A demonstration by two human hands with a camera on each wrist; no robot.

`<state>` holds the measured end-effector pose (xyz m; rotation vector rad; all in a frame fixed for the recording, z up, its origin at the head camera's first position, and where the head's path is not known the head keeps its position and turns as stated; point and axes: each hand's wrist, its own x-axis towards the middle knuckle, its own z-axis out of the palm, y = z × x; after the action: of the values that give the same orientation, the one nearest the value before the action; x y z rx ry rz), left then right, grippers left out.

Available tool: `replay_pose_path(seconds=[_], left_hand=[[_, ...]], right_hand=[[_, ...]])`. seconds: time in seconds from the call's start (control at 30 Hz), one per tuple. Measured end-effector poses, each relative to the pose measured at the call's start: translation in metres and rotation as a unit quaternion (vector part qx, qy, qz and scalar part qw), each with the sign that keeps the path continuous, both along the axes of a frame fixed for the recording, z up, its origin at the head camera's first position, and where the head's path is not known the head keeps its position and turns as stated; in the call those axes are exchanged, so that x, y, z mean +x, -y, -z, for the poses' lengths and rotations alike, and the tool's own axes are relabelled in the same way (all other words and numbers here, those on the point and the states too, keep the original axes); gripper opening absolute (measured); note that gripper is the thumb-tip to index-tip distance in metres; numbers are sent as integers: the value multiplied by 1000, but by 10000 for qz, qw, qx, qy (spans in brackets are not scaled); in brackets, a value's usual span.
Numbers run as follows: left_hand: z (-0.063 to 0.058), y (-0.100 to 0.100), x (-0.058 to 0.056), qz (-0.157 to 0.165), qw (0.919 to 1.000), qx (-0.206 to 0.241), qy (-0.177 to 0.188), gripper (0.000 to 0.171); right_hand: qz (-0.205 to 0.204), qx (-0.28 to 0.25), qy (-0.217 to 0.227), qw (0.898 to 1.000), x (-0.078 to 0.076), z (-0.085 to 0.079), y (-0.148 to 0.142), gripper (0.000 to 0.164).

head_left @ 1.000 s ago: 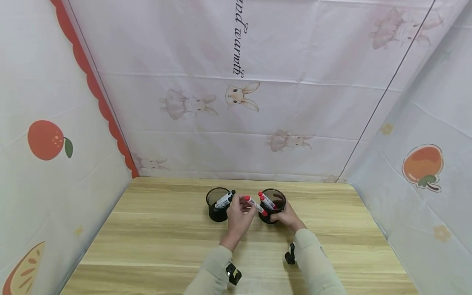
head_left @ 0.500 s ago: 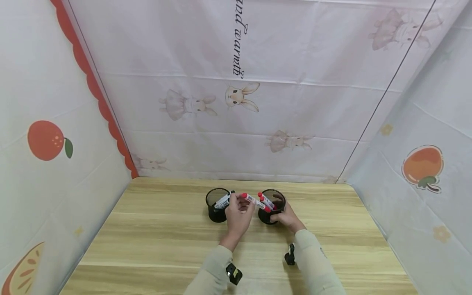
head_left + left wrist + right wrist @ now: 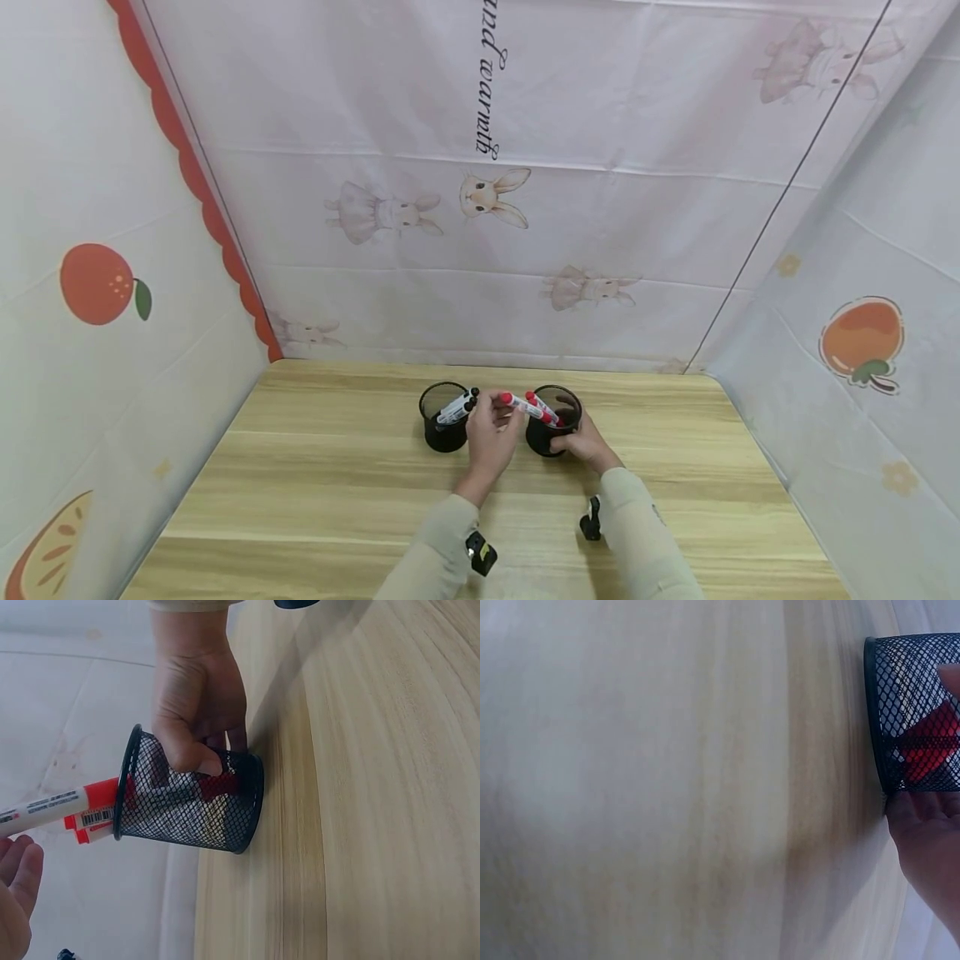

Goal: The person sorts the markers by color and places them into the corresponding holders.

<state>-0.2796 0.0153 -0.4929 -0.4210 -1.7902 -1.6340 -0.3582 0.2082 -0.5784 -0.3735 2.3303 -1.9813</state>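
Note:
My left hand [image 3: 491,450] pinches a white marker with red ends [image 3: 528,407], slanted down to the right. In the left wrist view the marker's red end [image 3: 103,793] is right at the rim of a black mesh pen holder [image 3: 187,817]. That holder stands upright on the table, with red-capped markers [image 3: 94,819] leaning inside it. My right hand [image 3: 588,444] grips the holder from the right, its thumb [image 3: 196,757] on the near side and the other fingers partly hidden behind. The right wrist view shows the mesh holder [image 3: 907,667] low in my right hand [image 3: 930,832].
Just left of my left hand stands a second black mesh pen holder [image 3: 444,439] with black-capped markers [image 3: 455,408] in it. The wooden table [image 3: 315,475] meets a printed cloth backdrop [image 3: 420,317] behind both holders, with cloth walls at the sides.
The marker's lower end has risen and shifted right, from in front of the right holder to its rim. My left hand has moved slightly right. The right hand keeps its grip in place.

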Motion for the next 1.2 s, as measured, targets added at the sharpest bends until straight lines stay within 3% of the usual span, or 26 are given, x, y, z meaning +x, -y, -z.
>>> replay_pose_path(seconds=[0.13, 0.33, 0.6, 0.77, 0.97, 1.2], left_hand=[[16, -3, -15, 141, 9996, -48, 235, 20], [19, -5, -21, 253, 9983, -319, 406, 23], [22, -11, -24, 245, 9959, -616, 623, 21], [23, -16, -24, 288, 9945, -835, 562, 18], [25, -21, -25, 218, 9926, -1129, 380, 21], [28, -25, -26, 87, 9876, -1468, 551, 19]], right_hand=[[-8, 7, -17, 10000, 1, -1, 0, 90], [19, 51, -23, 10000, 2, -3, 0, 91], [-50, -3, -53, 10000, 2, -1, 0, 91], [5, 42, -78, 10000, 1, -3, 0, 90], [-91, -31, 138, 9999, 6, -18, 3, 89], [-244, 42, 180, 9995, 15, -29, 4, 89]])
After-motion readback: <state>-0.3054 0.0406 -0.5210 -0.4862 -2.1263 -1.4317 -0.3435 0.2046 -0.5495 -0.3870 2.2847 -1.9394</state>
